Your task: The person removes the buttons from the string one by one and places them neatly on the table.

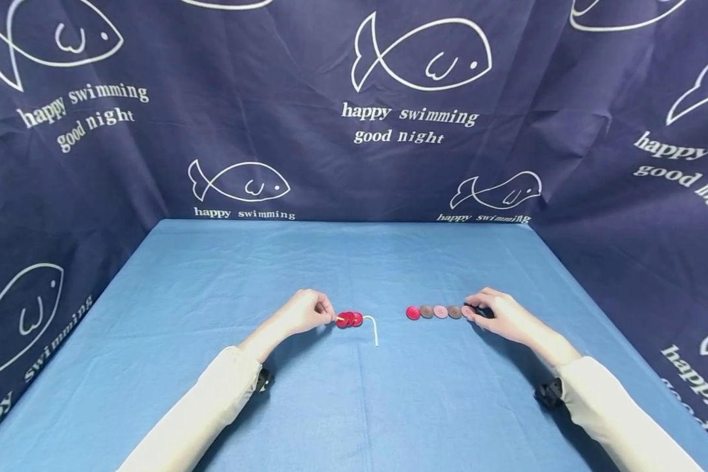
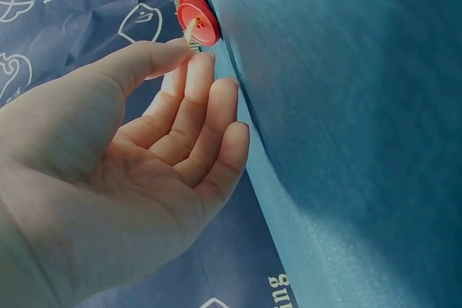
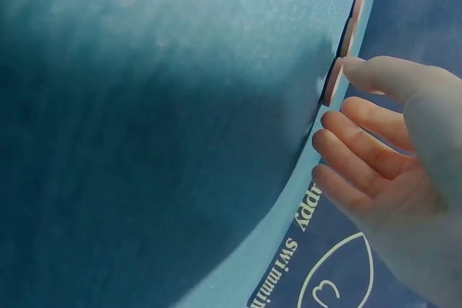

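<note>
My left hand (image 1: 309,311) pinches the end of a cream cord (image 1: 373,326) between thumb and fingertips. Red buttons (image 1: 343,320) lie overlapped along that cord on the table; in the left wrist view the cord end comes out through a hole of the nearest red button (image 2: 198,22). On the other side, my right hand (image 1: 501,314) holds thumb and fingertip about the end pink button (image 1: 467,311) of a straight row. In the right wrist view the thumb tip meets the edge of this pink button (image 3: 333,83), while the other fingers are loosely bent.
The row runs leftward through a brown button (image 1: 454,312), another pink button (image 1: 440,312) and a second brown one to a bright red button (image 1: 412,313). A blue cloth covers the table (image 1: 330,262). Dark blue fish-print curtains (image 1: 307,131) stand behind and at both sides.
</note>
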Tool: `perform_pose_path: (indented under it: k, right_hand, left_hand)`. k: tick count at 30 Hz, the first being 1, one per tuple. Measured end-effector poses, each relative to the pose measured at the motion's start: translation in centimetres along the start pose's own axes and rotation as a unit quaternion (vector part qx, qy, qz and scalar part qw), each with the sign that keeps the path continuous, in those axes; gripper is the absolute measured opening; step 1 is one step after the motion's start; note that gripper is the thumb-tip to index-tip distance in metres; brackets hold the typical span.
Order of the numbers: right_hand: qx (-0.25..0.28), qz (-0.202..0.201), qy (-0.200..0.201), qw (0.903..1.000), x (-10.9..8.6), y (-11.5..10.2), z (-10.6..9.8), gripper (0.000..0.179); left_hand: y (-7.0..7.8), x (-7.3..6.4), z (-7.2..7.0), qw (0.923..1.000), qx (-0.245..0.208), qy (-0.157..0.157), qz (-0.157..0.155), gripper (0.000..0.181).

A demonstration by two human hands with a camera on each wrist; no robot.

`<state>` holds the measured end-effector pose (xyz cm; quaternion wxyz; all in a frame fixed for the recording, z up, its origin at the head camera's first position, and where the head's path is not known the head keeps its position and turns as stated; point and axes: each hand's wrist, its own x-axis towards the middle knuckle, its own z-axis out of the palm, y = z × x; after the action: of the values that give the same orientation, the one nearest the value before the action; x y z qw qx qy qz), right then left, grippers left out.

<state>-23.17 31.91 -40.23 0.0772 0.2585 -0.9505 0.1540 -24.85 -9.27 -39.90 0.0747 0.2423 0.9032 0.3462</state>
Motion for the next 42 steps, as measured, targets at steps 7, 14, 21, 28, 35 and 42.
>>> perform_pose_path:
  k: [7,14,21,28,35,42]
  right_hand:
    - [0.010,-0.003,0.012,0.9999,0.3,-0.2,-0.4,0.028]
    - [0.015,-0.011,0.020,0.9996,0.7,-0.7,-0.9,0.028]
    - [0.022,-0.019,0.022,0.9993,1.2,-1.3,-1.0,0.030]
    - [0.027,-0.026,0.022,0.9990,1.6,-1.6,-0.9,0.031]
    - [0.030,-0.034,0.027,0.9986,2.1,-2.2,-0.7,0.030]
    - [0.034,-0.038,0.019,0.9985,2.7,-2.9,-0.2,0.032]
  left_hand:
    - [0.1,0.0,-0.1,1.0000,0.003,0.003,0.003,0.006]
    - [0.2,0.0,-0.2,1.0000,0.004,0.005,0.003,0.005]
    - [0.2,0.0,-0.2,1.0000,0.000,0.005,0.002,0.006]
    - [0.0,0.1,0.0,1.0000,0.000,0.005,0.001,0.005]
    - [-0.1,0.2,0.1,1.0000,-0.004,0.007,0.000,0.005]
    - [0.1,0.0,0.1,1.0000,-0.006,0.006,-0.002,0.006]
